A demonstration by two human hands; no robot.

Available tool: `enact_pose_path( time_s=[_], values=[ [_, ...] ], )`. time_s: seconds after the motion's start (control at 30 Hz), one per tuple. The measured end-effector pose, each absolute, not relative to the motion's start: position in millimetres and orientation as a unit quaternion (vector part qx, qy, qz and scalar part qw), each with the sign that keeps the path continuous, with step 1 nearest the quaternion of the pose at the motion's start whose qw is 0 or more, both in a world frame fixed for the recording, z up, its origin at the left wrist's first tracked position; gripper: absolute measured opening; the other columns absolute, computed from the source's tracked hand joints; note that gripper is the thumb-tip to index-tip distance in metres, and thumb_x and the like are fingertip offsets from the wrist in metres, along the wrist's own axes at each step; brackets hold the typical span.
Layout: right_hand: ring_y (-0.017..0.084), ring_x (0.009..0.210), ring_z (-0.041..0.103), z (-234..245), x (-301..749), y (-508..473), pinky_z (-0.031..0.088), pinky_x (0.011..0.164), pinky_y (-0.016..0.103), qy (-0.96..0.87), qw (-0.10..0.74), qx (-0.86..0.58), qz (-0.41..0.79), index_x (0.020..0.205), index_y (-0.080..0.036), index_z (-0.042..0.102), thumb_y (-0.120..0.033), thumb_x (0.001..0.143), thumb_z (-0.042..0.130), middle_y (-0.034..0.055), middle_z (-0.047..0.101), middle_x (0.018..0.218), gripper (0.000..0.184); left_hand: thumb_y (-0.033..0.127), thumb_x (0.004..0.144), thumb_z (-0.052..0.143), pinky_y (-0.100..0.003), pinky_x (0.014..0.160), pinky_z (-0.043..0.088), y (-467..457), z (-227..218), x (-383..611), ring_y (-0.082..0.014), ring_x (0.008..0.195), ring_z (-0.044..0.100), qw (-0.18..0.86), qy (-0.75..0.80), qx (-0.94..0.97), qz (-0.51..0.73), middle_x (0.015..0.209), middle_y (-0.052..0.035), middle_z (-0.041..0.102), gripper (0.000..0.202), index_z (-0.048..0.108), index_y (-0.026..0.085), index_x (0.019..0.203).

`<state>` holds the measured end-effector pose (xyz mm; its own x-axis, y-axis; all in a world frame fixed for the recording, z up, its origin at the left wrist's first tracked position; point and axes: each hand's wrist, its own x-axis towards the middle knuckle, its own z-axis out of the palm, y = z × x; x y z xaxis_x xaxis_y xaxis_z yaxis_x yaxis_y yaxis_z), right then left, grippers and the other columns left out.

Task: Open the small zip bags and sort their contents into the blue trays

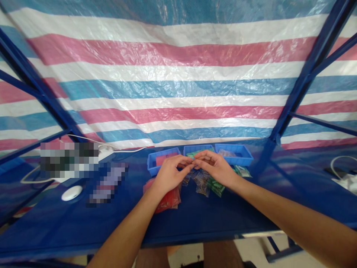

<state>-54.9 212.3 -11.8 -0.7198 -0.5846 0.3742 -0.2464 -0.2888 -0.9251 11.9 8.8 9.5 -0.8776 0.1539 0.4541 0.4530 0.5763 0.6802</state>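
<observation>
Head view: left hand (169,173) and right hand (216,167) meet fingertip to fingertip above a dark blue worktop (195,219). Both grips are narrow, with thumbs and forefingers pinched together. What they pinch is hidden by the fingers, can't tell.

Directly under the hands is a loose heap of small glossy plastic packets. Red packets (169,201) lie below the left wrist. Clear packets (202,182) are in the middle and green packets (216,186) are under the right hand. All are flat and crinkly and lie on the worktop, overlapping.

Just behind the hands, three shallow rectangular blue plastic trays stand in a row:
- The left tray (152,165) has something pinkish inside.
- The middle tray (185,149) has green contents.
- The right tray (247,156) has pale clear contents.

Far left on the worktop is a smooth white oval mouse (71,192). A thin white cable (122,150) runs along the back edge. The backdrop is a woven plastic tarp (178,74), shiny and wrinkled, with pink, white and blue stripes. It hangs on a blue metal frame (301,82) with angled bars.
</observation>
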Motion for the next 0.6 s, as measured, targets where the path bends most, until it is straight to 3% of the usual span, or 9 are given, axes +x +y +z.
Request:
enact_pose_path(
  time_s=[0.17,0.27,0.37,0.5,0.6],
  values=[
    [0.019,0.087,0.068,-16,-62,214,0.057,0.070,0.030,0.639,0.037,-0.330,-0.694,0.109,-0.024,0.070,-0.048,0.087,0.080,0.0037,0.072,0.096,0.034,0.037,0.095,0.070,-0.032,0.080,0.061,6,5,8,-0.0218,0.089,0.076,0.165,-0.849,-0.146,-0.480,0.100,-0.0082,0.079,0.022,0.074,0.019,0.107],
    [0.020,0.093,0.069,-17,-64,216,0.057,0.074,0.031,0.659,0.033,-0.338,-0.671,0.111,-0.024,0.071,-0.046,0.083,0.084,0.0053,0.074,0.104,0.038,0.034,0.093,0.073,-0.031,0.083,0.061,8,3,8,-0.0208,0.090,0.076,0.153,-0.818,-0.156,-0.532,0.099,-0.0074,0.078,0.028,0.067,0.019,0.115],
    [0.019,0.087,0.069,-16,-64,217,0.057,0.076,0.032,0.646,0.074,-0.356,-0.671,0.107,-0.023,0.071,-0.043,0.080,0.086,0.0041,0.075,0.100,0.036,0.034,0.092,0.074,-0.031,0.083,0.060,9,4,9,-0.0202,0.090,0.076,0.137,-0.803,-0.161,-0.557,0.100,-0.0069,0.079,0.035,0.063,0.019,0.121],
    [0.015,0.071,0.066,-16,-65,216,0.056,0.068,0.030,0.639,0.088,-0.337,-0.686,0.099,-0.022,0.070,-0.043,0.079,0.086,0.0004,0.072,0.087,0.033,0.035,0.093,0.073,-0.032,0.084,0.060,10,8,9,-0.0207,0.095,0.076,0.176,-0.827,-0.150,-0.513,0.105,-0.0072,0.078,0.033,0.065,0.020,0.121],
    [0.015,0.067,0.064,-14,-65,215,0.056,0.065,0.030,0.632,0.071,-0.308,-0.708,0.099,-0.023,0.068,-0.046,0.080,0.085,-0.0008,0.070,0.083,0.035,0.035,0.093,0.073,-0.030,0.079,0.058,9,14,10,-0.0197,0.092,0.073,0.239,-0.854,-0.144,-0.439,0.109,-0.0077,0.076,0.023,0.072,0.020,0.111]
  ],
)
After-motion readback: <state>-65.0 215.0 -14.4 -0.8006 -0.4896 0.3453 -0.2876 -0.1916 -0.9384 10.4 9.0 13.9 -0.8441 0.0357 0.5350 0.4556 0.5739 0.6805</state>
